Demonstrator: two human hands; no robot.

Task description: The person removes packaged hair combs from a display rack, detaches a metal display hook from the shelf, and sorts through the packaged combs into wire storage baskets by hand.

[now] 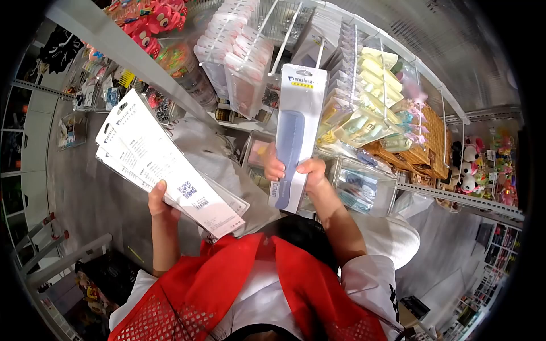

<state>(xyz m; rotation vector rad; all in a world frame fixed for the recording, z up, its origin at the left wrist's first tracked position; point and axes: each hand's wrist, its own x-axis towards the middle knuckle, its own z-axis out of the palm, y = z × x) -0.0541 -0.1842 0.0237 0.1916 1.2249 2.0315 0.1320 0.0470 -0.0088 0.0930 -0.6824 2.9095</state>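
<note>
My left hand point(161, 203) is closed on a fanned stack of flat packages point(165, 159), thumb on top. Their white printed backs face up, and the top one carries a QR code; what is inside them is hidden. In my right hand point(316, 174) is a packaged comb point(291, 133), held upright in front of the rack. This comb is blue-grey, on a white card with a hang hole, and my fingers and thumb grip it from both sides near its lower half.
Hooks ahead carry pink packages point(245, 79) and yellow packages point(375, 85). More white comb packages point(310, 42) hang behind the held one. A clear bin point(364, 184) sits below, beside a woven basket point(441, 150). A white metal post point(128, 48) slants across the upper left.
</note>
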